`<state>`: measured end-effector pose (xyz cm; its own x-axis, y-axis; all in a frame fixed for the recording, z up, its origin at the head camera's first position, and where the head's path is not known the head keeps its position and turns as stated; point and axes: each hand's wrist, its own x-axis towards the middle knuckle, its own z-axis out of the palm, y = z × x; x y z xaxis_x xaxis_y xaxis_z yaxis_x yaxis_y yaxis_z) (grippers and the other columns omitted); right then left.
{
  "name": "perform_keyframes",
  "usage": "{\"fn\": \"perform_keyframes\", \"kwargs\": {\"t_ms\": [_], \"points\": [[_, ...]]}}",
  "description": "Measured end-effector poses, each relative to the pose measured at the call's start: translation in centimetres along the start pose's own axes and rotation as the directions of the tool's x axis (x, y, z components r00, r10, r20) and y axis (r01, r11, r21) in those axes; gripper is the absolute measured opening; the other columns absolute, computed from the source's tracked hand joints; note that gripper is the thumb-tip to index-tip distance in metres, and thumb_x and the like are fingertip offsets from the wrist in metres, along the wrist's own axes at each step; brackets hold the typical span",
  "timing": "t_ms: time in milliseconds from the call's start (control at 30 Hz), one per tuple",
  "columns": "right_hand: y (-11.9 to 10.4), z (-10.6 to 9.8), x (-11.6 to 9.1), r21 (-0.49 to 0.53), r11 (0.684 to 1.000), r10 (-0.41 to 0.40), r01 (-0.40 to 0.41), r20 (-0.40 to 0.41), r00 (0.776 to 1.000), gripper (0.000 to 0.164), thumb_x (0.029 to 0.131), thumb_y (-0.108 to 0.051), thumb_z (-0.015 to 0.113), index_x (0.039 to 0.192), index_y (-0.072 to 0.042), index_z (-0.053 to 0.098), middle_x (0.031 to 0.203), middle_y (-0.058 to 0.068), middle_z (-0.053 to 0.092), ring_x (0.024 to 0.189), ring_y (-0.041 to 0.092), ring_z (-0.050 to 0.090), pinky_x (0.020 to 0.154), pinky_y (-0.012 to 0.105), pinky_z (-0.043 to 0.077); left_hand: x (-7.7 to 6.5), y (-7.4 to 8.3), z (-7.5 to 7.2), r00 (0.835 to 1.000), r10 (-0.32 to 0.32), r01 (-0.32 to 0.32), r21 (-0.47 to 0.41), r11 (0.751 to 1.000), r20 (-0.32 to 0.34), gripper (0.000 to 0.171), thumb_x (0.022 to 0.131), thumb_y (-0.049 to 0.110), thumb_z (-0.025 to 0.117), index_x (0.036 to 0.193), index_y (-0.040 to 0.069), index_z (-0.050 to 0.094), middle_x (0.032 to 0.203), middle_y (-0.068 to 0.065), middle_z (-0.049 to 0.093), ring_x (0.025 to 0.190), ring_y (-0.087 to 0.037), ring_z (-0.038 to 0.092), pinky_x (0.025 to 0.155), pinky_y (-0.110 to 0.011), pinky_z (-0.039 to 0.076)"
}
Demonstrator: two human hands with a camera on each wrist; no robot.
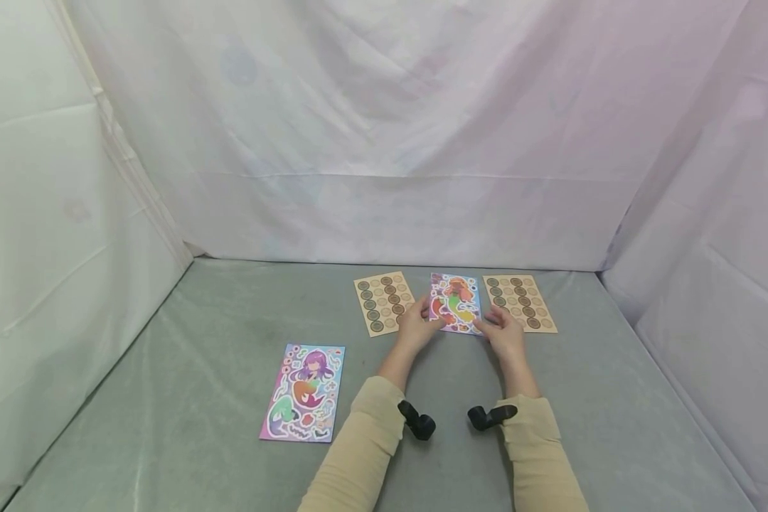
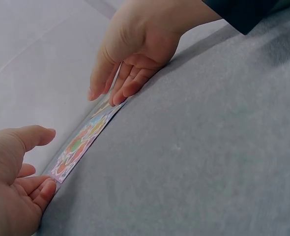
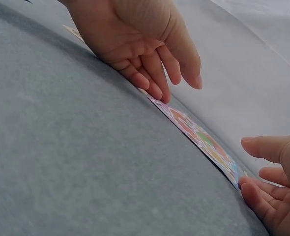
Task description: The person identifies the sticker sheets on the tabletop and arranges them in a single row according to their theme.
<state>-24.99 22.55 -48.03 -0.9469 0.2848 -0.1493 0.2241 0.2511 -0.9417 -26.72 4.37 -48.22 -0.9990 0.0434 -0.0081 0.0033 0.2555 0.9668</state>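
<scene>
A colourful mermaid sticker sheet [image 1: 455,302] lies flat on the grey cloth between two tan sheets. At its left edge is my left hand [image 1: 417,323]; in the left wrist view this hand [image 2: 14,182] has its thumb raised off the sheet and its fingertips at the sheet's corner. My right hand [image 1: 504,333] is at the opposite edge. In the right wrist view its thumb [image 3: 260,147] also stands apart, while the fingers [image 3: 255,189] touch the sheet's end. Neither hand pinches the sheet.
Tan sheets of round stickers lie on the left [image 1: 384,302] and the right [image 1: 520,304], each partly behind a hand. A larger mermaid sticker sheet [image 1: 305,393] lies nearer, to the left. White cloth walls [image 1: 384,142] enclose the grey cloth surface [image 1: 205,341].
</scene>
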Motion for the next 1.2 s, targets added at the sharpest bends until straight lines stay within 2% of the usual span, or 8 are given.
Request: {"fn": "perform_keyframes", "kwargs": {"t_ms": [367,567,700,833,1033,1200], "points": [[0.04,-0.09,0.16,0.015,1.000,0.024,-0.024,0.023,0.999,0.066,0.088,-0.013,0.068,0.146,-0.004,0.036,0.136,0.019,0.050,0.123,0.030,0.049,0.097,0.037,0.044,0.10,0.04,0.25,1.000,-0.021,0.021,-0.009,1.000,0.004,0.069,0.081,0.011,0.073,0.143,0.005,0.043,0.130,-0.013,0.057,0.112,-0.024,0.057,0.091,-0.036,0.048],[0.05,-0.22,0.27,0.007,1.000,0.023,-0.024,0.035,0.999,0.065,0.090,-0.015,0.066,0.146,-0.004,0.036,0.135,0.018,0.051,0.120,0.029,0.051,0.091,0.033,0.046,0.02,0.25,0.11,0.999,-0.027,0.028,-0.022,0.999,0.026,0.067,0.083,0.011,0.072,0.143,0.004,0.043,0.130,-0.013,0.057,0.112,-0.025,0.056,0.092,-0.036,0.048],[0.11,-0.32,0.38,0.003,1.000,0.023,-0.023,0.037,0.999,0.065,0.091,-0.017,0.066,0.146,-0.004,0.036,0.136,0.018,0.052,0.118,0.028,0.052,0.082,0.025,0.047,-0.07,0.45,0.00,0.999,-0.022,0.023,-0.033,0.999,0.031,0.066,0.083,0.011,0.072,0.142,0.003,0.044,0.129,-0.014,0.058,0.110,-0.025,0.057,0.089,-0.033,0.049],[0.14,-0.31,0.37,0.023,0.999,0.027,-0.027,0.019,0.999,0.064,0.090,-0.017,0.067,0.146,-0.005,0.038,0.133,0.018,0.054,0.108,0.022,0.056,0.071,0.016,0.047,0.04,0.35,0.10,0.999,-0.022,0.024,-0.041,0.999,0.030,0.064,0.083,0.010,0.072,0.141,0.003,0.045,0.127,-0.013,0.058,0.109,-0.024,0.057,0.088,-0.033,0.050],[-0.12,-0.11,0.11,0.084,0.996,0.045,-0.043,-0.026,0.999,0.062,0.087,-0.013,0.070,0.143,-0.006,0.043,0.127,0.017,0.058,0.082,0.007,0.059,0.063,0.015,0.048,-0.13,0.11,0.20,1.000,-0.010,0.011,-0.073,0.997,0.009,0.059,0.082,0.008,0.072,0.137,0.004,0.050,0.123,-0.013,0.060,0.106,-0.023,0.057,0.085,-0.032,0.050],[-0.33,0.03,-0.07,0.094,0.994,0.053,-0.049,-0.037,0.998,0.061,0.088,-0.013,0.069,0.142,-0.007,0.044,0.126,0.016,0.059,0.081,0.005,0.058,0.063,0.016,0.048,-0.31,-0.25,0.22,1.000,-0.004,0.001,-0.105,0.994,-0.031,0.058,0.082,0.007,0.071,0.136,0.006,0.051,0.123,-0.010,0.059,0.108,-0.021,0.055,0.088,-0.032,0.049]]}}
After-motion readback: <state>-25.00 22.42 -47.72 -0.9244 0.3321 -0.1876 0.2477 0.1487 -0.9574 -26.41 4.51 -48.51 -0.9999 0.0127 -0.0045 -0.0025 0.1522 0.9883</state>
